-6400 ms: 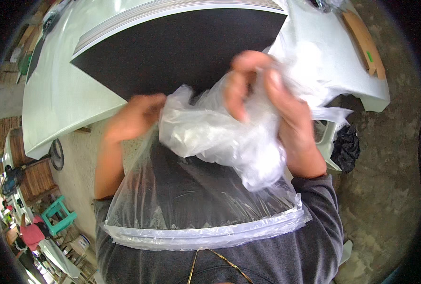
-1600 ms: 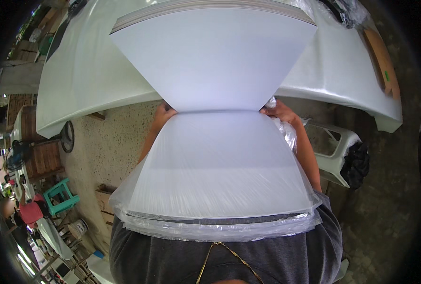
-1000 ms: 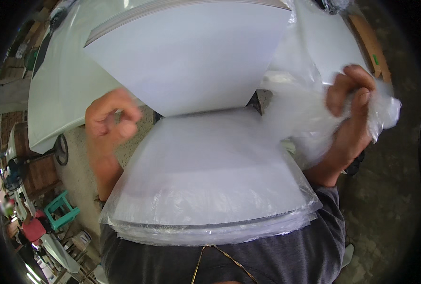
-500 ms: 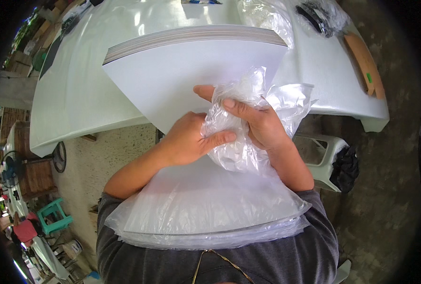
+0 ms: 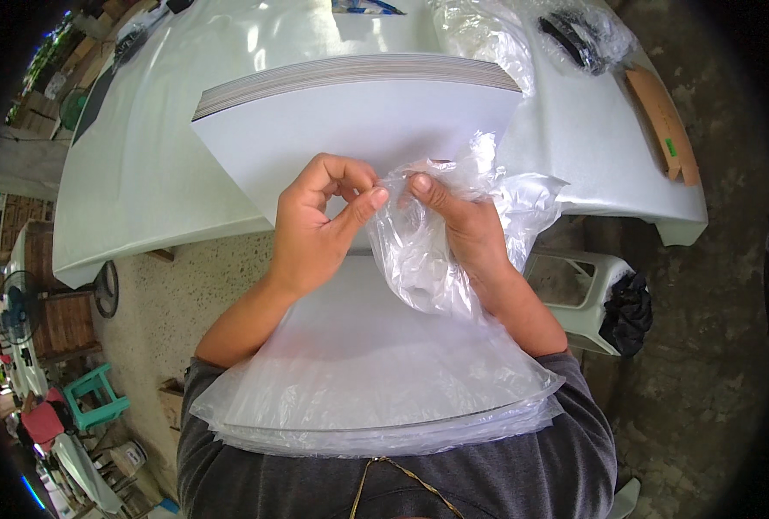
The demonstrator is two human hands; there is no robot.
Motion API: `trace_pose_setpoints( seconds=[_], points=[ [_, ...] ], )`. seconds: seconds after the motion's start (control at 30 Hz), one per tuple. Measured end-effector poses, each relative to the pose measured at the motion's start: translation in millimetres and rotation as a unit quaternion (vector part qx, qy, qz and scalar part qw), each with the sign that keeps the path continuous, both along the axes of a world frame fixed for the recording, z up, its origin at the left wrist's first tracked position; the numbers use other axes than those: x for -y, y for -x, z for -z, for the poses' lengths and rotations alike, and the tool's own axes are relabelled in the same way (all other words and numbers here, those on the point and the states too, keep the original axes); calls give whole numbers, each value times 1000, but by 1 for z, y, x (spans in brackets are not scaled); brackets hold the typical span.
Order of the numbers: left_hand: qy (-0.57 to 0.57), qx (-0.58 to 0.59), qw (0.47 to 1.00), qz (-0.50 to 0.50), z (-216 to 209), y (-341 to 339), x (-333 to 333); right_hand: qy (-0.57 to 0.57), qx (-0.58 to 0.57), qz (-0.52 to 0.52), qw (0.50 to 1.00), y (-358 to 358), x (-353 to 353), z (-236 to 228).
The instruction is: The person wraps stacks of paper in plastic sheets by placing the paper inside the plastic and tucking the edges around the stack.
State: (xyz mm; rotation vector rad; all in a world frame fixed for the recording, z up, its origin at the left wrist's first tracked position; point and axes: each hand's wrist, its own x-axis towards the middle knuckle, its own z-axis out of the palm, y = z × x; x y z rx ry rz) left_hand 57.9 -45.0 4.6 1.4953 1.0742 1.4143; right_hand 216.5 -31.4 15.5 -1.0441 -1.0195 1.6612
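My left hand (image 5: 319,221) pinches the edge of a crumpled clear plastic bag (image 5: 436,277) between thumb and forefinger. The rest of that bag bunches around my right hand (image 5: 471,225), whose thumb presses on the film; its other fingers are mostly hidden in the plastic. Beyond both hands lies a thick stack of white sheets (image 5: 332,130), its layered edge facing away from me. Closer to my chest, a pile of flat clear plastic bags (image 5: 384,381) rests against my grey shirt.
The stack lies on a pale, glossy table (image 5: 142,190). Loose plastic wrap (image 5: 488,35) and a brown cardboard piece (image 5: 661,121) lie at its far right. A white stool (image 5: 570,294) with a black bag (image 5: 628,316) stands right; a green stool (image 5: 95,396) stands left.
My left hand has come up and away from the bunched plastic and now pinches its edge. The plastic between my hands has spread out. My right hand has shifted slightly.
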Motion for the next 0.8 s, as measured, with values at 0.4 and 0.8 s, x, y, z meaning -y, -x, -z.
trace_pose_setpoints(
  seconds=[0.4, 0.8],
  points=[
    [-54, -72, 996, 19, 5, -1, -7, 5, -32, -34, 999, -9, -1, 20],
    [-23, -116, 991, 58, -5, 6, -3, -2, 5, 14, 1000, -5, 3, 6]
  ],
)
